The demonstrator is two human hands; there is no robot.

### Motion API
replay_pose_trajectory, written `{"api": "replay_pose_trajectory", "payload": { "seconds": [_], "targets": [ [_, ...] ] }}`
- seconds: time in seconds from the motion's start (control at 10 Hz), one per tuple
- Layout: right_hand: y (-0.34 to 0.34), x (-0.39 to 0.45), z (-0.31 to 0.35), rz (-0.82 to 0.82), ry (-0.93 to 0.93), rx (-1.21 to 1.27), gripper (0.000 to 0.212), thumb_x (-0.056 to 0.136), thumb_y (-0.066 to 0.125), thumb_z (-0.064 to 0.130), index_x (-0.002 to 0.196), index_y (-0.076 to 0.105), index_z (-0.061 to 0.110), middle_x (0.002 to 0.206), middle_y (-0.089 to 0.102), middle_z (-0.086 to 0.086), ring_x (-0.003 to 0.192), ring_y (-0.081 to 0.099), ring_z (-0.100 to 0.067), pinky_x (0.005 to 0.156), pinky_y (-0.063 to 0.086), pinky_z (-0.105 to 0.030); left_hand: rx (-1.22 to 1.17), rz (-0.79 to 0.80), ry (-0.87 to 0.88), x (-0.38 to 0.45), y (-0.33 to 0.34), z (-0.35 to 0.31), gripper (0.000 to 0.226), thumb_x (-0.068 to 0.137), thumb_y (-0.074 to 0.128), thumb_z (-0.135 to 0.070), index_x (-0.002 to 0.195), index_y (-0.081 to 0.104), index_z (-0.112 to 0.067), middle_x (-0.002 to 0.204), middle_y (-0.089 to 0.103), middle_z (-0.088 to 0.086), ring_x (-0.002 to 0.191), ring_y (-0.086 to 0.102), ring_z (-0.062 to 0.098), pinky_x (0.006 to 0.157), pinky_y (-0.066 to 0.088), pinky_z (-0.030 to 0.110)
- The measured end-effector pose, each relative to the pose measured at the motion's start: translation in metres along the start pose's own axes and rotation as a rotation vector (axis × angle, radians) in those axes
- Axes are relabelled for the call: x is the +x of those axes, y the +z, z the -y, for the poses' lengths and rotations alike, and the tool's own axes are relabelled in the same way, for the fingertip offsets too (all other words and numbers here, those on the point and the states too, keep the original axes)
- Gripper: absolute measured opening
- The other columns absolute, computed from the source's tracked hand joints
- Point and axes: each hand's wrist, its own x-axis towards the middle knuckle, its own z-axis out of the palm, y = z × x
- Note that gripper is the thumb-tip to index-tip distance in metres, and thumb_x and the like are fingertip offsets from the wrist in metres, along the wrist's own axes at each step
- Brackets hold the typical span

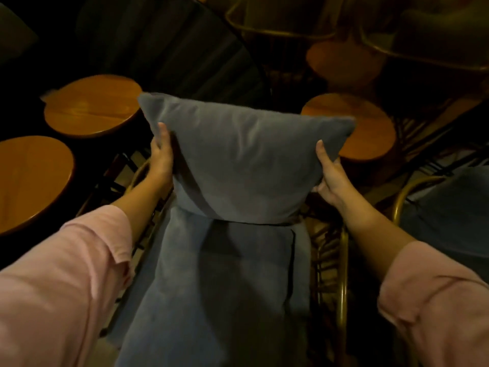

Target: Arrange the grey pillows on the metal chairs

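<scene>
The grey pillow (238, 160) stands upright on the seat cushion (225, 287) of a metal chair (342, 274), its lower edge touching the cushion. The left hand (161, 157) grips its left edge and the right hand (329, 176) grips its right edge. Round wooden surfaces crowd close: two at the left (92, 105) (31, 181), one just beside the pillow's right corner (367, 131). Another cushioned chair (449, 213) sits near on the right.

This is looking like a dim café lounge, showing several small round wooden tables (91, 105) among brass-coloured metal-framed chairs (344, 274) with grey seat cushions (225, 287).
</scene>
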Motion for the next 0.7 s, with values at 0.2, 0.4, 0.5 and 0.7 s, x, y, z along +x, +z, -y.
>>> {"api": "replay_pose_trajectory", "payload": {
  "seconds": [0.2, 0.4, 0.5, 0.7],
  "targets": [
    [0.0, 0.015, -0.049, -0.122, 0.237, -0.087, 0.094, 0.084, 0.066, 0.059, 0.157, 0.01, 0.037, 0.162, 0.031, -0.001, 0.146, 0.032, -0.038, 0.102, 0.04, -0.066, 0.13, 0.083, -0.175, 0.012, 0.013, 0.063, 0.091, 0.089, 0.056, -0.06, 0.157, 0.001, -0.035, 0.165, 0.019, -0.001, 0.148, 0.027, 0.036, 0.11, 0.036, 0.063],
    [0.002, 0.012, -0.051, -0.161, 0.204, -0.013, 0.097, 0.087, 0.067, 0.05, 0.159, 0.004, 0.03, 0.163, 0.028, -0.002, 0.146, 0.035, -0.033, 0.102, 0.047, -0.056, 0.115, 0.094, -0.074, 0.005, 0.002, 0.062, 0.073, 0.097, 0.055, -0.044, 0.157, 0.015, -0.032, 0.16, 0.033, 0.002, 0.144, 0.036, 0.034, 0.109, 0.042, 0.054],
    [0.0, -0.005, -0.06, -0.147, 0.247, 0.009, 0.097, 0.089, 0.065, 0.047, 0.159, 0.002, 0.023, 0.162, 0.029, -0.008, 0.142, 0.04, -0.036, 0.103, 0.05, -0.047, 0.265, 0.119, -0.065, -0.017, -0.017, 0.076, 0.07, 0.097, 0.059, -0.032, 0.155, 0.021, -0.035, 0.157, 0.038, 0.002, 0.137, 0.046, 0.034, 0.1, 0.052, 0.051],
    [0.007, -0.046, -0.088, 0.116, 0.429, -0.56, 0.068, 0.094, 0.057, 0.051, 0.148, 0.04, 0.014, 0.144, 0.053, -0.008, 0.126, 0.054, -0.032, 0.09, 0.049, -0.04, 0.364, 0.004, -0.306, -0.086, -0.035, 0.106, 0.078, 0.098, 0.059, -0.035, 0.158, 0.011, -0.022, 0.163, 0.026, 0.007, 0.139, 0.041, 0.036, 0.092, 0.045, 0.044]
  ]
}}
